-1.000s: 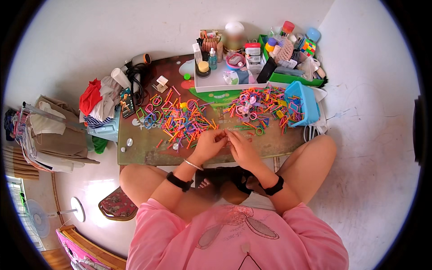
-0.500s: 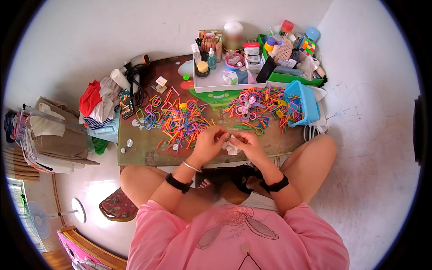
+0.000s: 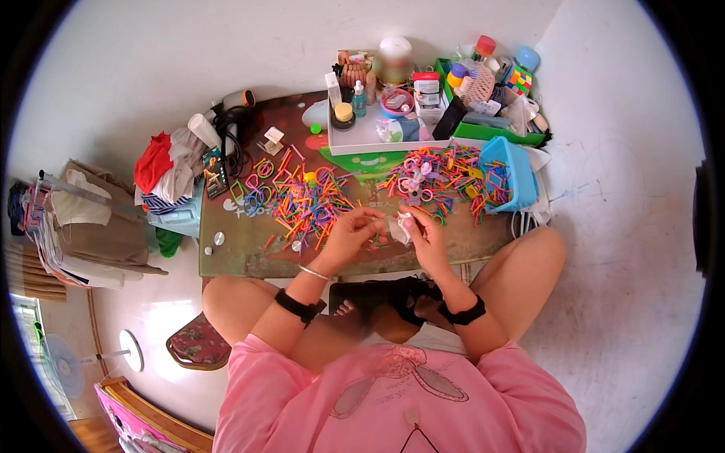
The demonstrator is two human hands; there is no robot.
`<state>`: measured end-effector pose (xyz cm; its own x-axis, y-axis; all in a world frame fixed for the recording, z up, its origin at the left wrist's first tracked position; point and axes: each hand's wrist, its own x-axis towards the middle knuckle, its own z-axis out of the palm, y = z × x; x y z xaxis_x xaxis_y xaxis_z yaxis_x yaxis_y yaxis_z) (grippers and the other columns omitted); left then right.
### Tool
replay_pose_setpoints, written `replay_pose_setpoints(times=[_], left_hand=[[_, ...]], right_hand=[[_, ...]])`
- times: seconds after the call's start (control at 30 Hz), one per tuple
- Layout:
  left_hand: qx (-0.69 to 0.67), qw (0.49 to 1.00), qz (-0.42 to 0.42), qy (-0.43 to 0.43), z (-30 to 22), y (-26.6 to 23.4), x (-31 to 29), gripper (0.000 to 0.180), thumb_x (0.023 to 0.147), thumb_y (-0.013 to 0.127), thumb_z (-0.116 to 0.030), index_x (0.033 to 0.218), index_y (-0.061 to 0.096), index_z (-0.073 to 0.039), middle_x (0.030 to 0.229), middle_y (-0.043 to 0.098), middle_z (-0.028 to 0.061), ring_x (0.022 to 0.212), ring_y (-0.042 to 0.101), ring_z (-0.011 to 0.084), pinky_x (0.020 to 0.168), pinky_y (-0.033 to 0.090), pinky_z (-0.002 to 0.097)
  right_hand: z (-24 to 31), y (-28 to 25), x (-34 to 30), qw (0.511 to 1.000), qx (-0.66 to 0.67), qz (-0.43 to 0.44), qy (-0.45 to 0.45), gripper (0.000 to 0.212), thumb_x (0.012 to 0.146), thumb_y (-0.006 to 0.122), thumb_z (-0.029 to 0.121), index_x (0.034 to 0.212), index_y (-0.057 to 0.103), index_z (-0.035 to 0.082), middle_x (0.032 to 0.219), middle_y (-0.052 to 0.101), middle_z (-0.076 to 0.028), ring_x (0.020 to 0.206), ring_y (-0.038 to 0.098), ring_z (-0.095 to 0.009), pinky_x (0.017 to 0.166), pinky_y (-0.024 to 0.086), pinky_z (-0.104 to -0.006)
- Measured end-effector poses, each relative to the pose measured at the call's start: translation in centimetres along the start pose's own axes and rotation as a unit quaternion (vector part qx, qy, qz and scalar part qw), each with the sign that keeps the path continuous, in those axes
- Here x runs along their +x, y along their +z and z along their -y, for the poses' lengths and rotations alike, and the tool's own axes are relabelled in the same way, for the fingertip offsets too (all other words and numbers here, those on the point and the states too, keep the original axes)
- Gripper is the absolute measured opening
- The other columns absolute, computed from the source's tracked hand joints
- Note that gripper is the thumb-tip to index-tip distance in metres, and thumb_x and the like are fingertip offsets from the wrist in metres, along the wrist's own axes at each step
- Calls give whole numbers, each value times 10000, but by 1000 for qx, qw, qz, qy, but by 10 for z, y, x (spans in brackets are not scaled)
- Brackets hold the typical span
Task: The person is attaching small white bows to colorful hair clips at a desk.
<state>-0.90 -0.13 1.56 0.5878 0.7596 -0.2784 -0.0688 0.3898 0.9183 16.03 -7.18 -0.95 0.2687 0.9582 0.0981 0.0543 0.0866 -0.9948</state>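
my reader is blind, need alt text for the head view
The right hand pinches a crumpled white tissue-like piece beside the left hand, over a table with two piles of colourful plastic sticks and a tipped blue basket.

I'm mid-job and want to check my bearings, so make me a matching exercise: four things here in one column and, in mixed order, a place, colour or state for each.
1. Crumpled white piece
2. Basket
3. Tray
4. Left hand

A. White, bearing a dropper bottle
B. Pale bangle at its wrist
C. Pinched in the right hand
D. Light blue, at the table's right end

Pairs: 1-C, 2-D, 3-A, 4-B
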Motion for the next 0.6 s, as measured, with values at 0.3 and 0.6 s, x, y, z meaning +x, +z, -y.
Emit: replay_pose_setpoints(times=[0.3, 0.6], left_hand=[[29, 998, 48, -36, 10, -3, 0, 472, 773, 654, -16, 1161, 384, -33, 939, 624, 73, 825, 615, 129, 631, 499, 224], [65, 997, 31, 7, 4, 6, -2, 184, 808, 643, -34, 944, 528, 13, 843, 647, 73, 777, 634, 123, 656, 512, 235]], right_hand=[[19, 0, -7, 985, -99, 125, -65, 274, 857, 544, 26, 1127, 585, 36, 1054, 601, -100, 891, 598, -175, 736, 484, -274], [26, -2, -7, 968, -201, 64, -138, 207, 821, 591, 16, 1022, 628, 45, 902, 637, -88, 739, 612, -185, 646, 475, -268]])
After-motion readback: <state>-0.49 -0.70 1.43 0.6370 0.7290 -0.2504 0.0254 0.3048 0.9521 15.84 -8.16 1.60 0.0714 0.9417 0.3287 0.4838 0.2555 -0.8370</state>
